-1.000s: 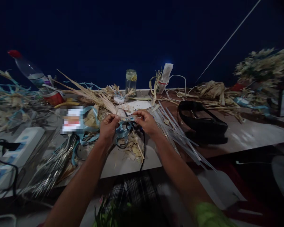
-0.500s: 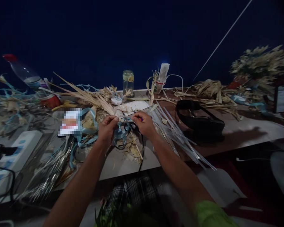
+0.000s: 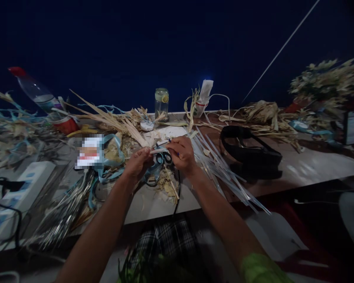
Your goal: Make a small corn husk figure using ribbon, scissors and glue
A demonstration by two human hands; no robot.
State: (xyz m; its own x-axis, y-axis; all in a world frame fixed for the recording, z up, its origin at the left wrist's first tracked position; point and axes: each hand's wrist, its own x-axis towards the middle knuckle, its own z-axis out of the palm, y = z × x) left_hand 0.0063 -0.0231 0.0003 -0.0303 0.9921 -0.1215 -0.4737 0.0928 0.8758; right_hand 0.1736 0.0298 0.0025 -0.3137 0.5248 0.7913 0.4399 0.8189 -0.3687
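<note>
My left hand (image 3: 138, 164) is closed, thumb and fingers pinching one end of a narrow pale strip (image 3: 159, 150) that looks like dried corn husk. At its other end my right hand (image 3: 183, 154) is closed too, with a small bit of blue showing at its fingers that I cannot make out. Just beneath the strip lie the dark handles of a pair of scissors (image 3: 166, 157) and a light blue ribbon (image 3: 155, 169). Long dried husks (image 3: 135, 131) fan out beyond my left hand. Husk scraps (image 3: 166, 188) are scattered below my hands.
Clear plastic sticks (image 3: 224, 173) and a black strap-like object (image 3: 252, 151) lie to the right. Leftward are a bundle of wires (image 3: 67, 212), a power strip (image 3: 22, 198) and a leaning bottle (image 3: 35, 92). A drinking bottle (image 3: 161, 104) stands at the back.
The pale strip now shows stretched between my hands. My right hand has turned, its back more toward me, and its fingers have curled in. The whole view has shifted slightly.
</note>
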